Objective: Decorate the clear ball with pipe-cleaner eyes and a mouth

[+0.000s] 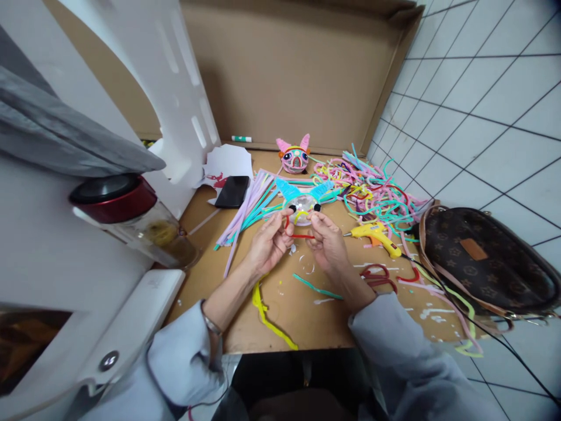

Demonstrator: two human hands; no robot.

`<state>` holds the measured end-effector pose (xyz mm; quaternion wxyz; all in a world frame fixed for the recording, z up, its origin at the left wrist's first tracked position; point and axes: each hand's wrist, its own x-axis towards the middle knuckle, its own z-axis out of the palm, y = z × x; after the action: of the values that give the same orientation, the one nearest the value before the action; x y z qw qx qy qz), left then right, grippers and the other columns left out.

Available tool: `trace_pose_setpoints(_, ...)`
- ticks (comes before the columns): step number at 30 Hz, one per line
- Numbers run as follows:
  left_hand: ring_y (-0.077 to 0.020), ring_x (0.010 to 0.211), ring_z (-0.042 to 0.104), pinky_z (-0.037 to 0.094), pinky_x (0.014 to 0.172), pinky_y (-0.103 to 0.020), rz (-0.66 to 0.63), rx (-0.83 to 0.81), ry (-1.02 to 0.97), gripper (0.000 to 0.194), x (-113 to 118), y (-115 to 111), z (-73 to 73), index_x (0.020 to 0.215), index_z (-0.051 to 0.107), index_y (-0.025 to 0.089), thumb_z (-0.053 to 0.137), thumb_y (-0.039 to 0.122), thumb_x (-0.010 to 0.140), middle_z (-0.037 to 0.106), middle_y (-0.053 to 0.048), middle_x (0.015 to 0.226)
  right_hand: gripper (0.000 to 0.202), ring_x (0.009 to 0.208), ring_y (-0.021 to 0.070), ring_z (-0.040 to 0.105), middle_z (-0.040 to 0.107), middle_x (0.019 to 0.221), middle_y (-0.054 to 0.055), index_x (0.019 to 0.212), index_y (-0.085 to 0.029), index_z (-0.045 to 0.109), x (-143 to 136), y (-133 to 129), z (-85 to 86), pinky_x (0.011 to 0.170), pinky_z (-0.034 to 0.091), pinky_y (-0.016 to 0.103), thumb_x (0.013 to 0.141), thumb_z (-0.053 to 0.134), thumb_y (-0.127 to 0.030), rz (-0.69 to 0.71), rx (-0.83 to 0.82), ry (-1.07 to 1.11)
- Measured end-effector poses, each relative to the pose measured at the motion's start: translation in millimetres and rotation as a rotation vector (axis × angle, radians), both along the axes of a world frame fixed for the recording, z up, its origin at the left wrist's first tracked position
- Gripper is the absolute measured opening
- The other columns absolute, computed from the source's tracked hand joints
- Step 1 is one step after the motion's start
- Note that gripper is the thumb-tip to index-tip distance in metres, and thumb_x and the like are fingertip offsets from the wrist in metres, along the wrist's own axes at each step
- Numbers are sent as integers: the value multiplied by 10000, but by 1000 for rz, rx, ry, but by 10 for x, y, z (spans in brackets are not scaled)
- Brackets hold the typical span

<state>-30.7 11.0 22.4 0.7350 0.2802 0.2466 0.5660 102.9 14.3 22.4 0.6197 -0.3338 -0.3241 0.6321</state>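
Between my two hands runs a short red pipe cleaner, pinched at each end. My left hand has its fingers closed on the left end, which bends upward. The right end is in the closed fingers of my right hand. Just beyond the fingertips sits a round clear craft head with blue ears, black eyes and a yellow curved piece on its front. A yellow strip and a teal pipe cleaner lie on the cardboard surface nearer to me.
Behind stands a pink-eared craft head. Tangled pipe cleaners, a yellow glue gun, red-handled scissors and a brown bag are right. Straight pipe cleaners, a phone and a jar are left.
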Motion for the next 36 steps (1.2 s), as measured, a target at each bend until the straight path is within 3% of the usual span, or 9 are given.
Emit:
trace_pose_setpoints(4,-41,561,564,484,561,-118,6,0,-59,222,9,6,-14,878,632,122,785,128,717,638,0,690,285,400,35,160,264,443,-140,780,-198,614,16,8,-8,367,175,180,661,806,-372,-38,-2,-47)
trace_pose_setpoints(9,-33,533,559,487,545,-113,43,-7,-82,277,-24,40,-62,762,619,113,859,157,630,627,13,645,301,413,39,223,310,473,-128,761,-208,592,-2,2,-18,398,251,162,692,785,-429,-29,48,-33)
trace_pose_setpoints(14,-42,579,599,520,601,-130,99,11,-72,334,-81,68,-43,907,663,110,850,122,631,675,-10,737,351,528,67,499,525,566,-81,686,-214,524,6,14,-18,530,414,180,651,809,-416,-71,120,30)
trace_pose_setpoints(16,-49,594,616,533,622,-139,103,0,-72,396,-90,79,-48,969,667,120,848,92,618,699,-20,776,313,575,85,557,613,648,-56,702,-215,539,30,22,-21,574,450,206,670,794,-393,-98,134,19)
trace_pose_setpoints(19,-55,585,613,528,598,-147,118,-19,-60,327,-99,100,-72,913,673,119,841,105,633,698,-20,758,250,639,89,598,685,794,-30,737,-209,589,61,36,-27,607,472,215,669,800,-325,-139,99,12)
trace_pose_setpoints(25,-53,628,610,526,634,-155,217,8,-106,250,-162,145,-57,814,649,126,843,179,664,659,5,741,226,797,107,670,708,773,-40,746,-220,628,38,39,-12,810,536,254,652,830,-256,-53,100,156)
trace_pose_setpoints(30,-44,625,597,520,653,-149,201,76,-89,305,-191,137,7,953,695,127,833,190,688,652,5,747,223,808,102,688,716,796,-63,780,-240,609,59,46,-40,833,561,293,702,818,-241,8,80,190)
trace_pose_setpoints(36,-67,622,622,529,611,-168,180,75,-48,300,-185,112,13,796,699,123,890,253,606,679,-6,752,234,816,103,704,726,777,-59,757,-236,596,118,93,-34,845,566,292,699,823,-242,3,52,226)
